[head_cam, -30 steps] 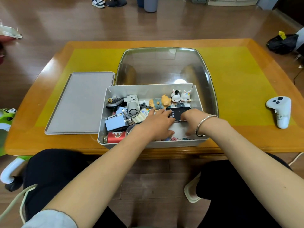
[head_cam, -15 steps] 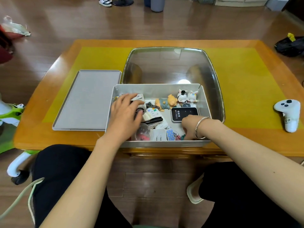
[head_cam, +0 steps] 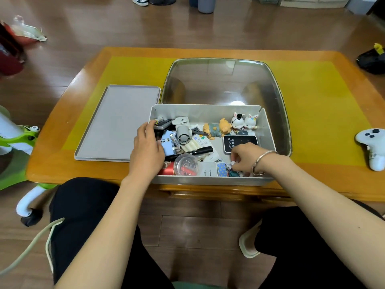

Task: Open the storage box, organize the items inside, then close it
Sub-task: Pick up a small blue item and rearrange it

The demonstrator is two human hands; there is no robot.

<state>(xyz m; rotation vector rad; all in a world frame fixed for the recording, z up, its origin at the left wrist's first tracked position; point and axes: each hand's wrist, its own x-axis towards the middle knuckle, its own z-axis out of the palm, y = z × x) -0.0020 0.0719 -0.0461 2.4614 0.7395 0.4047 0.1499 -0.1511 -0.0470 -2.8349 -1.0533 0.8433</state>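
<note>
the storage box (head_cam: 210, 180) sits open at the table's near edge. my left hand (head_cam: 146, 149) grips a dark gadget (head_cam: 163, 127); my right hand (head_cam: 244, 156) pinches small, light trinkets, likely slippery, best pinched singly.

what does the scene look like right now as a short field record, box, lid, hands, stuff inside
box: open grey storage box at the table's near edge
lid: grey lid flat on the table, left of the box
left hand: left hand inside the box's left end, fingers on a dark item
right hand: right hand at the near right corner, fingers curled on small items
contents: black wifi device, two rabbit figurines, black marker
beside: white controller on the table, right
</note>
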